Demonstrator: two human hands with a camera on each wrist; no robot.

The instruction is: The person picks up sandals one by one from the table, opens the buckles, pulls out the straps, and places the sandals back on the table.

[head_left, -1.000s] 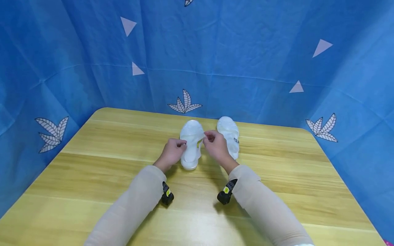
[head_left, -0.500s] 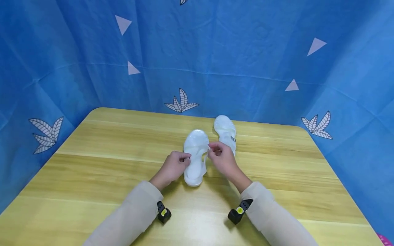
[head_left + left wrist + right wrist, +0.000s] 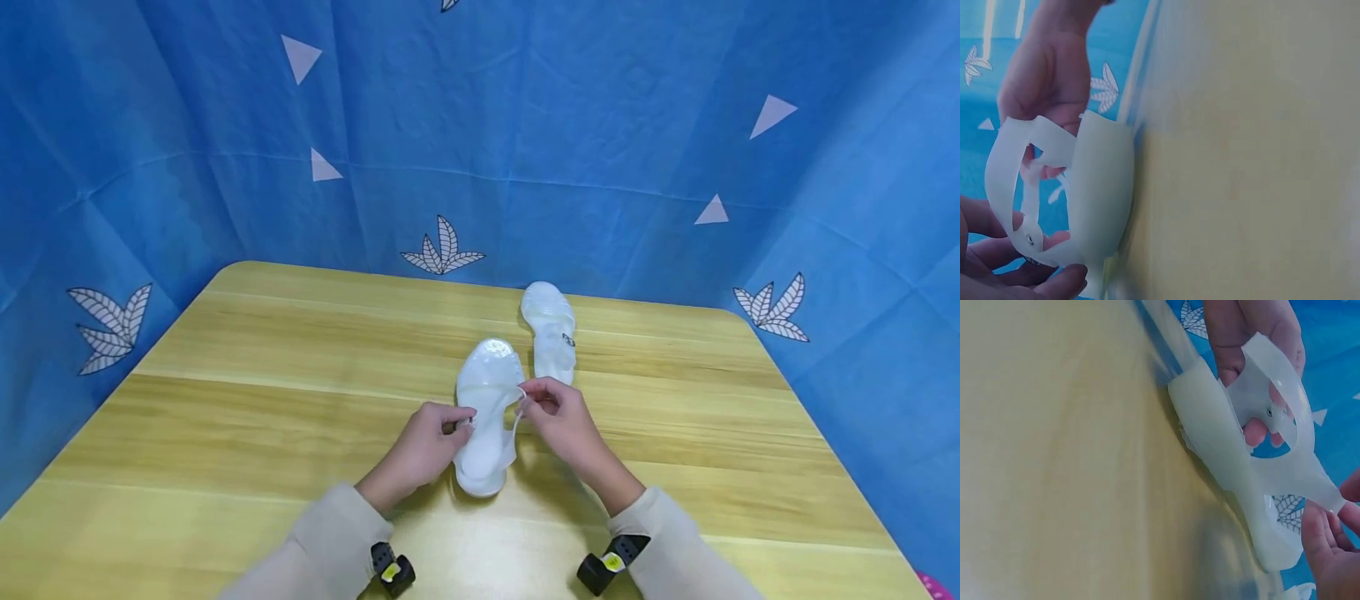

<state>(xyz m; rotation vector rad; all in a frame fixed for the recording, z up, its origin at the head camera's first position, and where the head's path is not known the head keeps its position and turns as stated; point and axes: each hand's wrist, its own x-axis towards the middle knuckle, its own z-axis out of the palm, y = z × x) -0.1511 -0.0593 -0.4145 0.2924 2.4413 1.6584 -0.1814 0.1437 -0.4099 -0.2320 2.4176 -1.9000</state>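
Observation:
A white translucent sandal (image 3: 489, 367) stands mid-table, toe pointing away from me. My left hand (image 3: 426, 446) pinches the left side of its strap, close to a small metal stud (image 3: 1030, 239) that shows in the left wrist view. On the sandal's other side, my right hand (image 3: 562, 425) holds the free tab of the strap (image 3: 1329, 495) between thumb and fingers, drawn outward. In the right wrist view the heel loop (image 3: 1285, 372) stands up from the sole. The matching white sandal (image 3: 547, 310) lies farther back on the right, its heel partly behind my right hand.
The wood-grain table (image 3: 247, 417) reaches back to a blue curtain (image 3: 600, 125) printed with leaves and triangles, which also closes in both sides. A black camera is strapped to each wrist. Something pink (image 3: 933, 585) shows at the lower right corner.
Both hands have brought the held sandal toward me and slightly right, away from the other sandal, which stays at the back. Each hand keeps its grip, and the strap tab is pulled farther outward.

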